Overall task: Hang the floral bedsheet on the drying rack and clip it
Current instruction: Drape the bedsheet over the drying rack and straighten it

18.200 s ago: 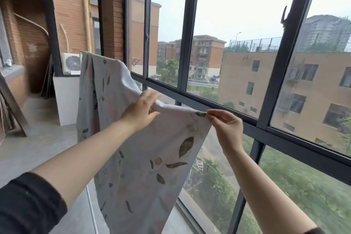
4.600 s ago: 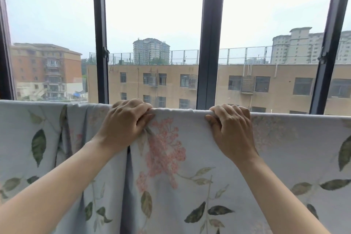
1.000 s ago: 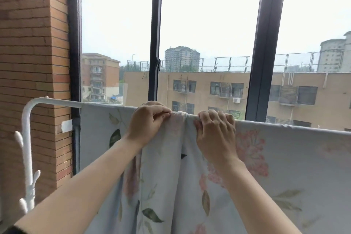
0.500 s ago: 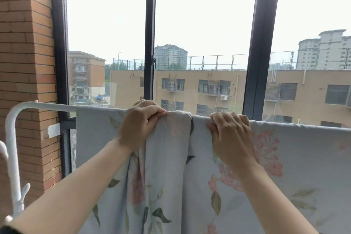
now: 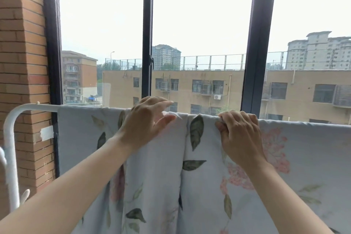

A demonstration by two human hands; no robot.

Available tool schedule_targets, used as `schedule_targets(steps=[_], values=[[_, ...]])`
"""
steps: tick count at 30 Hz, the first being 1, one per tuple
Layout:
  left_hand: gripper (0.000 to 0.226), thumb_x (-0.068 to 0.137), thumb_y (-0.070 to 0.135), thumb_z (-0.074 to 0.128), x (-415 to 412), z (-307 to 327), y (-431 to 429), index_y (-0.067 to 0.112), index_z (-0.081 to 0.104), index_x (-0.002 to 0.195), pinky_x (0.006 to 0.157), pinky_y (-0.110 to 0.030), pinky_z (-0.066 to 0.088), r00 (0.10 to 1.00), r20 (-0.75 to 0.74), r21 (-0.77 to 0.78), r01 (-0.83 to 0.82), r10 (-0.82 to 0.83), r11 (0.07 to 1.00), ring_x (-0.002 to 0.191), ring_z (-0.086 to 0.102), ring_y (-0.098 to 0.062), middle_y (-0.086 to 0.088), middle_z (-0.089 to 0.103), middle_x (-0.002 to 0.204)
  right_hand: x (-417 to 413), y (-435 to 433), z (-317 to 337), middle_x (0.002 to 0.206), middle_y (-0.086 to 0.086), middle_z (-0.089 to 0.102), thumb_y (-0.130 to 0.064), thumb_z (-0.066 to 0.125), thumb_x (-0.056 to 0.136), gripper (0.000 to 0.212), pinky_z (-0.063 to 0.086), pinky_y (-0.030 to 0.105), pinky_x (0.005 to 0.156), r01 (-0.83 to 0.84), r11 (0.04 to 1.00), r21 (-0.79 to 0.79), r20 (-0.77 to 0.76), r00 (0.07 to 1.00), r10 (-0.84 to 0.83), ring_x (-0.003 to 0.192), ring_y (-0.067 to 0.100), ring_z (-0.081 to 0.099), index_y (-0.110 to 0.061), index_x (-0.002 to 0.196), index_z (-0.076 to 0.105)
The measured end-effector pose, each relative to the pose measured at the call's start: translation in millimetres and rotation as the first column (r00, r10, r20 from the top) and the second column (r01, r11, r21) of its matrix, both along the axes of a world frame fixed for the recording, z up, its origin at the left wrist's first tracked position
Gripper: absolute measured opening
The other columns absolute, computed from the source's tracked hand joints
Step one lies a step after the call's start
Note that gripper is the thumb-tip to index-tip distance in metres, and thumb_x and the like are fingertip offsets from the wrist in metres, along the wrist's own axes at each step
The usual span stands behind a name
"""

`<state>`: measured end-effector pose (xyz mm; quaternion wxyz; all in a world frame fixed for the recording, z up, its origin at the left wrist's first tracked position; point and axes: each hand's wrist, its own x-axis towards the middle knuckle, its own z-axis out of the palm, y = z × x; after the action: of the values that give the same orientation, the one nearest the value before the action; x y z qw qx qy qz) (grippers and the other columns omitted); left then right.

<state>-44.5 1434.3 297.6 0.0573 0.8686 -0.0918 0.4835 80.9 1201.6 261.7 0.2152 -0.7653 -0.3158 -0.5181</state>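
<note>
The left hand [image 5: 146, 121] rests on the sheet [image 5: 201, 195] just below the top rail of the rack [image 5: 28, 107], fingers straight, thumb and forefinger apart, holding nothing. The right hand [image 5: 239, 135], further right along the rail, curls its fingers over it and grips the sheet's fold. The sheet hangs draped over the rail. Behind the rail stand a window frame [image 5: 147, 43] and a brick wall [image 5: 22, 43].

Pale floral bedsheet [image 5: 155, 176], white drying rack [image 5: 11, 157].
</note>
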Motion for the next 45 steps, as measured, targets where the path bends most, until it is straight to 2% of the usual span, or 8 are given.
schedule_targets(steps=[5,12,17,27,32,38,41,45], values=[[0.014,0.084,0.005,0.069,12.7,-4.7,-3.0,0.013,0.077,0.092,0.081,-0.026,0.055,0.990,0.087,-0.101,0.120,-0.111,0.988,0.084,0.065,-0.009,0.004,0.072,0.090,1.8,-2.7,-0.8,0.084,-0.004,0.061,-0.032,0.048,0.094,0.019,0.027,0.026,0.081,-0.010,1.000,-0.007,0.018,1.000,0.010,0.078,0.020,0.052,-0.019,0.086,0.059],[0.024,0.088,0.041,0.060,8.4,-8.7,25.6,0.023,0.076,0.091,0.074,-0.020,0.045,0.997,0.054,-0.093,0.052,-0.047,0.994,0.080,0.057,-0.007,0.010,0.062,0.083,1.1,2.7,-1.4,0.083,-0.003,0.062,-0.032,0.048,0.095,0.020,0.028,0.029,0.080,-0.001,1.000,-0.011,0.021,1.000,0.002,0.077,0.021,0.053,-0.019,0.086,0.059],[0.009,0.085,0.016,0.068,9.0,-7.2,32.6,0.010,0.076,0.083,0.068,-0.024,0.045,0.986,0.150,-0.167,0.101,-0.076,0.981,0.071,0.056,-0.011,0.014,0.054,0.072,1.8,2.4,-1.8,0.082,-0.002,0.061,-0.031,0.048,0.095,0.020,0.031,0.032,0.080,0.002,1.000,-0.013,0.039,0.999,-0.001,0.077,0.024,0.054,-0.018,0.085,0.060],[0.015,0.089,0.017,0.050,-12.5,-17.9,56.5,0.006,0.058,0.081,0.076,-0.040,0.049,0.982,0.143,-0.179,-0.099,0.125,0.979,0.081,0.053,-0.018,-0.002,0.057,0.084,1.3,3.6,-1.6,0.082,-0.004,0.060,-0.031,0.047,0.094,0.019,0.032,0.033,0.080,0.000,1.000,-0.010,0.020,1.000,0.000,0.077,0.021,0.052,-0.019,0.085,0.058],[0.036,0.091,0.041,0.058,-7.3,-2.7,5.7,0.015,0.066,0.115,0.092,-0.028,0.042,0.999,0.034,-0.021,-0.011,0.012,1.000,0.100,0.056,-0.008,0.002,0.068,0.113,4.0,1.0,-2.3,0.080,-0.004,0.057,-0.031,0.047,0.094,0.019,0.033,0.033,0.081,0.013,1.000,-0.002,0.003,1.000,-0.013,0.076,0.020,0.049,-0.019,0.084,0.057],[0.009,0.081,0.006,0.073,4.4,-1.0,13.4,0.014,0.076,0.085,0.078,-0.020,0.051,0.994,0.056,-0.193,0.106,-0.097,0.975,0.080,0.062,-0.007,0.008,0.066,0.082,2.2,-0.4,-1.2,0.082,-0.004,0.059,-0.032,0.045,0.095,0.021,0.033,0.033,0.081,0.017,1.000,-0.018,-0.004,1.000,-0.018,0.078,0.021,0.051,-0.019,0.085,0.059],[0.007,0.083,0.004,0.070,0.4,-0.2,24.1,0.010,0.073,0.082,0.077,-0.021,0.048,0.996,0.061,-0.135,0.065,-0.058,0.989,0.079,0.060,-0.013,0.006,0.061,0.080,-0.3,1.8,-0.6,0.082,-0.004,0.060,-0.032,0.046,0.095,0.020,0.032,0.033,0.081,0.008,1.000,-0.018,-0.002,1.000,-0.008,0.079,0.022,0.053,-0.019,0.085,0.058],[0.007,0.085,0.004,0.067,-11.4,-4.5,34.9,0.008,0.068,0.081,0.078,-0.005,0.035,0.995,0.099,-0.066,-0.009,0.016,0.998,0.079,0.055,-0.013,0.002,0.061,0.082,-4.4,4.7,-0.2,0.083,-0.002,0.061,-0.031,0.047,0.095,0.020,0.030,0.032,0.079,0.008,1.000,-0.020,0.015,1.000,-0.008,0.078,0.023,0.053,-0.018,0.085,0.059]])
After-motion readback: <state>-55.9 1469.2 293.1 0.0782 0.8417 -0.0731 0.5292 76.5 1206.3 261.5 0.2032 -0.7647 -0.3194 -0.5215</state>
